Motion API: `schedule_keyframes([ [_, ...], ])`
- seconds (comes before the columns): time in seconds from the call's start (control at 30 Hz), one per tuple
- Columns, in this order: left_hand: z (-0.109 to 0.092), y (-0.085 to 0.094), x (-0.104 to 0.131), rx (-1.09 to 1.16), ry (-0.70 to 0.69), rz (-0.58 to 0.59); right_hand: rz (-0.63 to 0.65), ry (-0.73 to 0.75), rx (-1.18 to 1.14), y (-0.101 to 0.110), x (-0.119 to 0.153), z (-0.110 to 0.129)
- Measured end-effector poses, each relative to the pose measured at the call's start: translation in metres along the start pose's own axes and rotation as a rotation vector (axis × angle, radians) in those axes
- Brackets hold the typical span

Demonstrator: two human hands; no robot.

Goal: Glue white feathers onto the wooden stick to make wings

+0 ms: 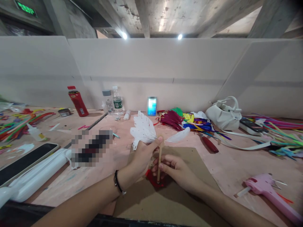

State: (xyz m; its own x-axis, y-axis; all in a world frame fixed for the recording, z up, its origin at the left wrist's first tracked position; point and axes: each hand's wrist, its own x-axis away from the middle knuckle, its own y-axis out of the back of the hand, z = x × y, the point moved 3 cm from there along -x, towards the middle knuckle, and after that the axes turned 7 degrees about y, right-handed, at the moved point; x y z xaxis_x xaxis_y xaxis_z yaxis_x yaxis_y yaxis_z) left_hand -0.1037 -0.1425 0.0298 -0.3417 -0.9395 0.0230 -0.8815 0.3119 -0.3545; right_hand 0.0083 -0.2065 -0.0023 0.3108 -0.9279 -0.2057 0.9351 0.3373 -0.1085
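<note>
My left hand is closed round the top of a thin wooden stick, its thumb pressed near the stick's upper end. Just beyond that thumb, a fan of white feathers spreads up and left, and its base is hidden behind the hand. My right hand pinches the lower half of the same stick between thumb and fingers. Beneath the stick's lower end, a red piece lies on a cardboard sheet, partly covered by my hands. A single white feather rests beyond the cardboard.
Coloured feathers lie at the back beside a white handbag. A pink glue gun and red-handled tool are at right. Bottles, a lit phone, and a long white device also occupy the table.
</note>
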Motion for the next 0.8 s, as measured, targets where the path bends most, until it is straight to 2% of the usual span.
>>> schedule_keyframes([
  [0.1, 0.007, -0.002, 0.000, 0.078, 0.109, 0.068, -0.058, 0.014, 0.037, 0.005, 0.000, -0.002],
  [0.23, 0.014, -0.002, 0.000, 0.146, 0.218, 0.093, -0.192, 0.052, 0.114, 0.014, 0.000, -0.001],
  [0.33, 0.014, -0.002, 0.001, 0.107, 0.143, 0.172, -0.221, 0.080, 0.136, 0.015, -0.001, 0.000],
  [0.4, 0.014, -0.002, 0.001, 0.067, 0.092, 0.185, -0.209, 0.043, 0.116, 0.014, -0.001, -0.002],
  [0.53, 0.012, 0.003, 0.002, -0.018, 0.101, 0.005, -0.147, -0.034, 0.090, 0.008, -0.001, -0.006],
  [0.63, 0.001, 0.005, -0.001, -0.025, 0.051, -0.047, -0.110, -0.004, 0.130, 0.006, -0.001, -0.004],
  [0.7, -0.010, 0.006, -0.004, 0.010, 0.000, -0.023, -0.133, 0.016, 0.195, 0.013, -0.002, -0.004],
  [0.8, -0.024, 0.004, -0.007, 0.045, -0.003, 0.060, -0.314, 0.064, 0.381, 0.044, -0.008, -0.002],
])
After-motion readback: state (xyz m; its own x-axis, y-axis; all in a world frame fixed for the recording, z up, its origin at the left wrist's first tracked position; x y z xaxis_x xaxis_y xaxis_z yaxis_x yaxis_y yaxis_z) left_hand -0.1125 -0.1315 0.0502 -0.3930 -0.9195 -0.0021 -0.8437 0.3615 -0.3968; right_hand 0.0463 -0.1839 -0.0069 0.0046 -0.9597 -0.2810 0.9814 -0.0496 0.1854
